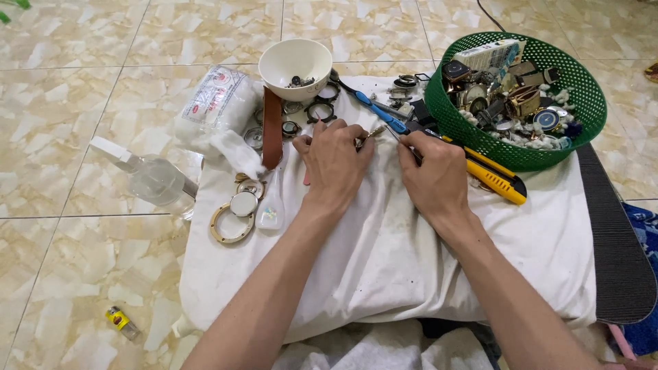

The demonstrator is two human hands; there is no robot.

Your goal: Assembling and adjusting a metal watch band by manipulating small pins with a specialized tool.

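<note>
Both hands work on a small metal part over a white cloth.
Left hand pinches the small metal part; right hand grips a thin tool, its tip toward the part. Green basket right, white bowl behind.

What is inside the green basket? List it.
The green basket holds a heap of watch parts: round faces, cases, straps, a pale flat box on top, and small white bits. Whatever lies under the heap is covered.
</note>
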